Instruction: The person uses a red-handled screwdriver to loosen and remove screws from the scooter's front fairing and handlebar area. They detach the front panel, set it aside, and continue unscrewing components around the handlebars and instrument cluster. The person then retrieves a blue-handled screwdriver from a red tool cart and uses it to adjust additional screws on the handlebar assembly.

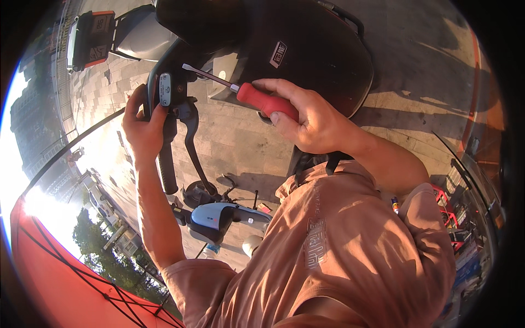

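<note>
My right hand (309,117) grips a screwdriver (261,98) by its red handle; the flat tip points up-left, just right of the brake reservoir. My left hand (143,123) is closed round a dark scooter's handlebar (168,147) at the control housing, with thumb and fingers either side of the reservoir's small grey rectangular lid (164,88), which has a screw at each end. A black brake lever (192,147) curves down from the housing. The dark front body (311,49) of the scooter fills the upper middle.
A light blue scooter (213,218) stands below on paving. A vehicle with a silver seat (142,38) and rear box (90,38) is at upper left. A red canopy (44,262) with black frame spans lower left. A red metal rack (448,213) stands at right.
</note>
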### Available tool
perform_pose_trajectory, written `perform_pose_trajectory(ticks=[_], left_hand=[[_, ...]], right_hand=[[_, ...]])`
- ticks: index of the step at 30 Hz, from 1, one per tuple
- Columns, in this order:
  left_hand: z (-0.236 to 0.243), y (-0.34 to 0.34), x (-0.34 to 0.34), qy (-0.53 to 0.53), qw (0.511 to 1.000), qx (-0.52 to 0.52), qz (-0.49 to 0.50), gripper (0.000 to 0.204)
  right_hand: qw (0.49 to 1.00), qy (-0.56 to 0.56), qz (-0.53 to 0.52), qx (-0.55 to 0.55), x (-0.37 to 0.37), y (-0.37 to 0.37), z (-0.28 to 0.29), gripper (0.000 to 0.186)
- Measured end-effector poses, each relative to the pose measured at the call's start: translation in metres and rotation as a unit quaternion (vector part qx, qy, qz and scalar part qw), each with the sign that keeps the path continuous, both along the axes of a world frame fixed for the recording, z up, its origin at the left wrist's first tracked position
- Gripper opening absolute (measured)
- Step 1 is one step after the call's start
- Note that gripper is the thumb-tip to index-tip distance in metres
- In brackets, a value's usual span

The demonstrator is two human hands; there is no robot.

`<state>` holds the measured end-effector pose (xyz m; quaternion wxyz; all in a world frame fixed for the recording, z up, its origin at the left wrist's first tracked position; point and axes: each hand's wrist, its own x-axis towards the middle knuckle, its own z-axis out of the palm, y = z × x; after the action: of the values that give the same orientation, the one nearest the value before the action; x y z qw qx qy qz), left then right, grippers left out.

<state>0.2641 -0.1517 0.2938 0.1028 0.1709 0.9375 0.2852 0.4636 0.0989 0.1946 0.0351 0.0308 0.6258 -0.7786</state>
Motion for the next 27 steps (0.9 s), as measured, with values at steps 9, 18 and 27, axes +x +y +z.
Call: perform_pose_trajectory(ticks=[9,18,27], left_hand=[[0.006,0.01,0.0,-0.08,0.995,0.02,0.05,0.062],[0.012,0.005,0.0,-0.016,0.997,-0.069,0.005,0.068],[0.017,-0.007,0.008,0.033,0.998,0.014,-0.042,0.064]], right_hand=[[0.996,-0.004,0.091,0.008,-0.048,0.043,0.025,0.051],[0.934,0.183,0.103,0.29,-0.096,0.078,0.107,0.058],[0.918,0.2,-0.061,0.336,-0.123,0.031,0.175,0.053]])
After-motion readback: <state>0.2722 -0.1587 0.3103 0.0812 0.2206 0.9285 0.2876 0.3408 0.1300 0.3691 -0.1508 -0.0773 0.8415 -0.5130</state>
